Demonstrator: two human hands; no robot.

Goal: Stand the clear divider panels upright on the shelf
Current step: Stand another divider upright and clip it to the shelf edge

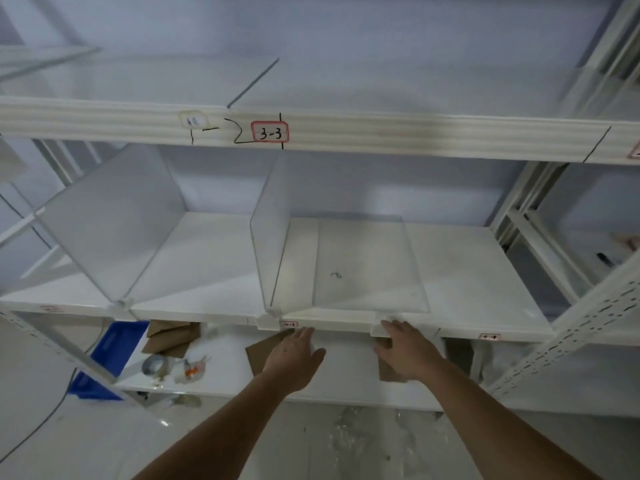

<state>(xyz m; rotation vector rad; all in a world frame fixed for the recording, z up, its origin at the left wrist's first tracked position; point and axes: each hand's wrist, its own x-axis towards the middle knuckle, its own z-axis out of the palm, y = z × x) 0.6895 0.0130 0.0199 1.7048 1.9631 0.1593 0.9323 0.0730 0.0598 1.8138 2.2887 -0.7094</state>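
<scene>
Two clear divider panels stand upright on the white shelf: one at the left, one in the middle, each in a white clip at the front edge. A third clear panel lies flat on the shelf to the right of the middle one. My right hand rests at the shelf's front edge, fingertips on that panel's white clip. My left hand hovers just below the shelf lip with fingers spread, holding nothing.
An upper shelf labelled 3-3 hangs close overhead. The lower shelf holds cardboard pieces, a tape roll and scraps. A blue crate sits at lower left. A perforated upright stands at the right.
</scene>
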